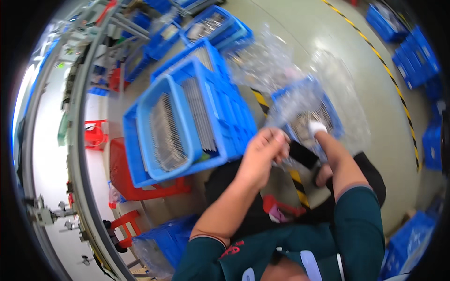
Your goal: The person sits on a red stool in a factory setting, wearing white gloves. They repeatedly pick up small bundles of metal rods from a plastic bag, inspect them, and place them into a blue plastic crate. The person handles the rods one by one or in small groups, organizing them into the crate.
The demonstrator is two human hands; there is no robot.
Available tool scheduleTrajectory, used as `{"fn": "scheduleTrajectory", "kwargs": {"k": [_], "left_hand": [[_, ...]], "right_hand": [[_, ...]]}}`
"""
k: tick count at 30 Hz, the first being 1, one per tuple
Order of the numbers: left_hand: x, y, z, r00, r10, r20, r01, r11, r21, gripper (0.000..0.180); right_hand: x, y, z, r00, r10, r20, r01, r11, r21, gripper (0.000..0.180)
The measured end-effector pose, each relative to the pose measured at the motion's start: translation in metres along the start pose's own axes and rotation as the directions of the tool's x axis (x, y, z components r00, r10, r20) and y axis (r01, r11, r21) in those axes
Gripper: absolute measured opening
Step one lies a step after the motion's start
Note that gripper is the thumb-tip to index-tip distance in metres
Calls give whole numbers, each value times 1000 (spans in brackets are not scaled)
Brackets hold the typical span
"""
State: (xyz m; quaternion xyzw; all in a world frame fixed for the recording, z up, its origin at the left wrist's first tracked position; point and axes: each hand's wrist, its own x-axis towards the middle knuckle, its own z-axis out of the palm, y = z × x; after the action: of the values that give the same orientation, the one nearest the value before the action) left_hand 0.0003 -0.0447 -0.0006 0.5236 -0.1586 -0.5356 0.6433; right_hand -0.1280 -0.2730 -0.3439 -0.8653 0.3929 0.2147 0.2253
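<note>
My left hand (pixel 265 152) is closed in a pinch, bare, at the near side of a blue bin (pixel 332 108) on the floor. Its fingertips are on the edge of a clear plastic bag (pixel 296 100) that lines and overhangs the bin. Inside lie many small metal parts (pixel 304 125). My right hand (pixel 317 127), white-covered over the fingers, reaches down onto those parts; its fingers are blurred and what they hold, if anything, does not show. Beside my left fingertips is a flat black shape (pixel 303 155), its kind unclear.
Left of my hands, a light-blue tray (pixel 191 136) with rows of thin metal pieces (pixel 165 133) rests on stacked blue crates (pixel 229 117). A red stool (pixel 123 171) stands beneath. More clear plastic (pixel 262 58) lies beyond. A metal-framed workbench (pixel 86 140) runs along the left.
</note>
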Motion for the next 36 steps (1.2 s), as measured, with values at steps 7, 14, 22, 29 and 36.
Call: {"fn": "scheduleTrajectory", "kwargs": {"k": [7, 14, 22, 29, 36], "left_hand": [[0, 3, 24, 997, 31, 69, -27, 998, -64, 20], [6, 3, 13, 981, 188, -45, -186, 981, 50, 21], [15, -2, 29, 918, 310, 246, -364, 906, 216, 23], [2, -6, 46, 857, 75, 510, -94, 996, 11, 24], [35, -27, 36, 968, 122, 221, 62, 733, -677, 40]], "right_hand": [[-23, 59, -24, 983, -144, 118, 138, 989, 59, 22], [-142, -23, -157, 885, -249, 393, -126, 685, 718, 13], [-280, -96, -234, 758, -554, 345, -6, 523, 852, 17], [-288, -117, -208, 746, -654, 130, 176, 381, 907, 24], [-307, -151, -248, 877, -227, -425, 357, -285, 889, 12]]}}
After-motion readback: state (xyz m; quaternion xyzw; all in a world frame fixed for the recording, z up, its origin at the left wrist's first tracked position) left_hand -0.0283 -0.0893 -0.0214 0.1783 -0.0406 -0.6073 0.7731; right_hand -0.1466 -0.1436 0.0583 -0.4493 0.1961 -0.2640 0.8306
